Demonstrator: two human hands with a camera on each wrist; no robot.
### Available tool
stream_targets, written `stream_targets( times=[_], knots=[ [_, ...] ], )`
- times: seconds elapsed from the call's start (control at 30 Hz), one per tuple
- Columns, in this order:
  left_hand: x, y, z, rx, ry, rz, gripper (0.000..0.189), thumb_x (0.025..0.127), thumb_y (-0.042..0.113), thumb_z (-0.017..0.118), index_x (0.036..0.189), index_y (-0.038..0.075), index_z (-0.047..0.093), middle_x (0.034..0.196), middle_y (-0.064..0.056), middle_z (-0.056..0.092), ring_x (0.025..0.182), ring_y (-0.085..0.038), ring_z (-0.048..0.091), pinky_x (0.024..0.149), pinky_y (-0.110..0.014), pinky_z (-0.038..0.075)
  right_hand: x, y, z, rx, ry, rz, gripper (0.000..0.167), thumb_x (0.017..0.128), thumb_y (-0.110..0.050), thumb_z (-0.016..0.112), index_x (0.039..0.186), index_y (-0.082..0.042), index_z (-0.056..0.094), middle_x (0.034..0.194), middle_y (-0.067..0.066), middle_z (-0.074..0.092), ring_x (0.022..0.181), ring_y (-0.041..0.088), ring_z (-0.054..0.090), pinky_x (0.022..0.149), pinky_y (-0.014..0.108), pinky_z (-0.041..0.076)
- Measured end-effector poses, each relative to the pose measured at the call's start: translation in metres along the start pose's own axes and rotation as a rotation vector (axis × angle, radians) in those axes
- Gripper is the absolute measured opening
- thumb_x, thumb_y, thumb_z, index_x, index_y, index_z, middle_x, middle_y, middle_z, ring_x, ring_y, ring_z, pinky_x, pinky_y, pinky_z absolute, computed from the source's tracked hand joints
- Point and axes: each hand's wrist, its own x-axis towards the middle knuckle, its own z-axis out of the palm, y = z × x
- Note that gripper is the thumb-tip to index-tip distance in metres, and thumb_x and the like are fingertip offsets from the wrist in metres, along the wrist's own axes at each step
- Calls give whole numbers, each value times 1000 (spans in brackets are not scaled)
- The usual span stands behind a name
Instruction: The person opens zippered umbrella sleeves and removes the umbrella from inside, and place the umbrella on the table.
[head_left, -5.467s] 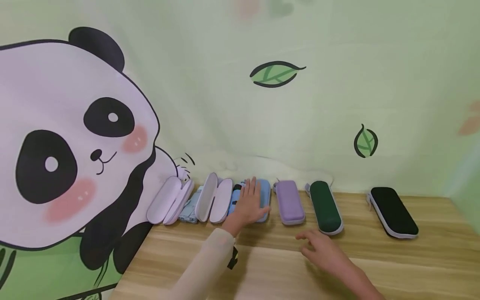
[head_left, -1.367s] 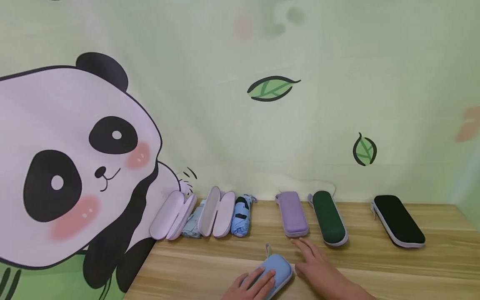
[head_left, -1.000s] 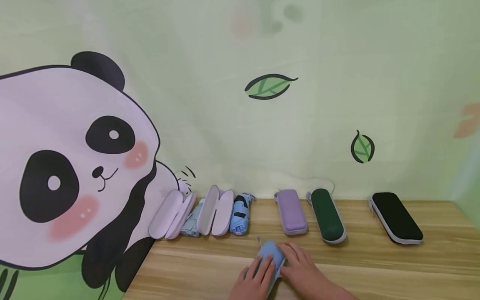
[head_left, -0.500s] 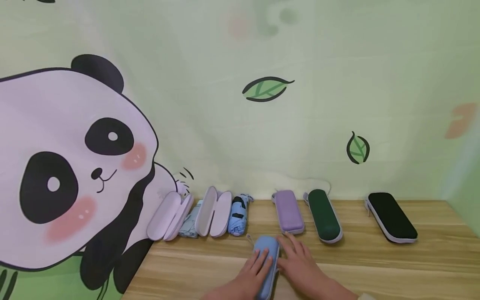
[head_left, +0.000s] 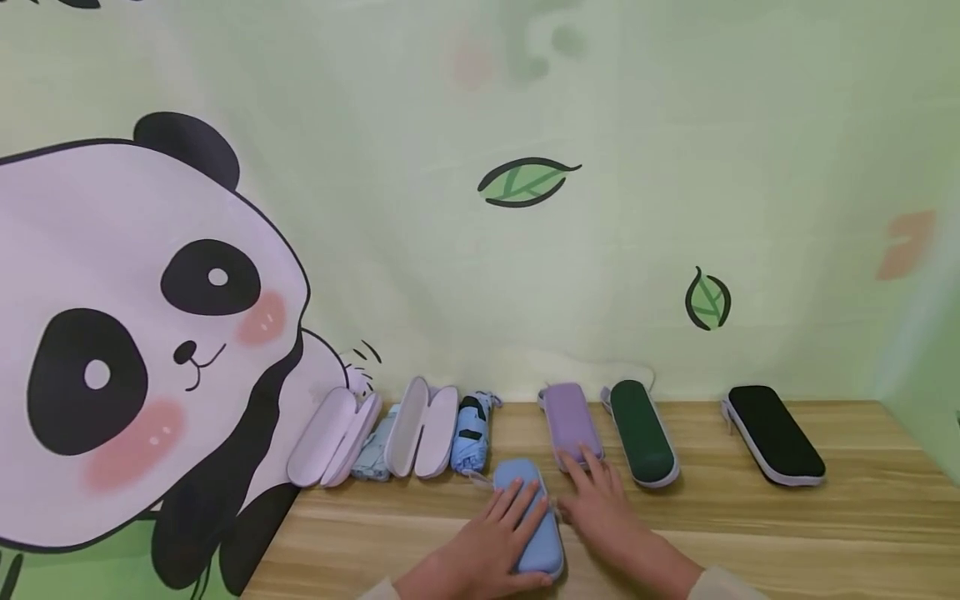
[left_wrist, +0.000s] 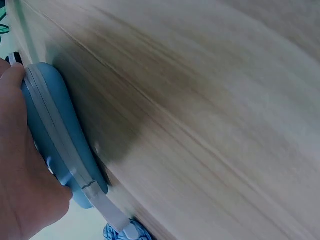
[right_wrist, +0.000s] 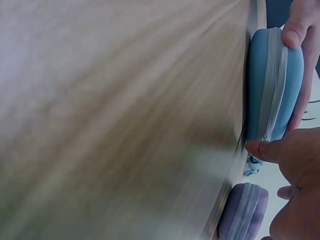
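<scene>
The blue case [head_left: 546, 542], 5.5 seconds ago in the back row, now lies nearer the person on the table [head_left: 712, 533], far end angled left. The left hand [head_left: 487, 542] grips it, fingers spread across the top, thumb on the near end. The right hand's [head_left: 603, 512] thumb and 1 finger pinch at its zip [right_wrist: 275, 80]. The purple case [head_left: 572, 417] sits just beyond; wood stretches right to the backdrop [head_left: 637, 125].

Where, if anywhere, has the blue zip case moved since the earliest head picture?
Yes: the blue zip case, once beside the purple case, now lies nearer the viewer, farther from the backdrop.
</scene>
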Motion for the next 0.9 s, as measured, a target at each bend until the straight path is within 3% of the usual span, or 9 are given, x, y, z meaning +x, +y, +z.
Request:
stream_targets(
  times=[0.37, 0.47, 0.6, 0.7, 0.9],
  knots=[
    [13, -2, 2, 62, 81, -40, 93, 99, 75, 26, 162, 7, 22, 168, -17, 17, 154, -36, 18, 119, -49, 28, -6, 13, -9, 13, 10, -55, 3, 91, -19, 74, 92, -18, 77, 152, 17, 44, 143, 49, 31, 104, 75, 30],
    [16, -1, 0, 49, 85, -78, 94, 98, 76, 26, 162, 8, 22, 169, -16, 17, 154, -36, 18, 119, -49, 28, -15, 16, -13, 8, 45, -117, 1, 86, -18, 76, 85, -19, 75, 149, 18, 46, 140, 51, 34, 103, 72, 32],
    [21, 3, -3, 4, 95, -141, 95, 96, 78, 28, 162, 8, 24, 169, -15, 17, 154, -36, 17, 119, -50, 28, -29, 17, -17, 13, 106, -189, 13, 81, -19, 78, 74, -21, 68, 143, 20, 50, 134, 52, 37, 101, 69, 32],
    [25, 4, -5, -10, 95, -177, 96, 95, 79, 29, 162, 9, 26, 168, -15, 18, 154, -36, 17, 119, -51, 28, -34, 14, -20, 48, 118, -198, 19, 79, -17, 80, 70, -23, 64, 140, 20, 51, 132, 51, 39, 98, 67, 33],
    [31, 3, -12, 30, 68, -208, 99, 94, 81, 27, 162, 9, 26, 169, -15, 17, 155, -35, 16, 120, -51, 26, -34, 8, -29, 113, -1, -134, 10, 86, -16, 78, 80, -21, 71, 144, 20, 47, 134, 52, 36, 99, 71, 33]
  ],
)
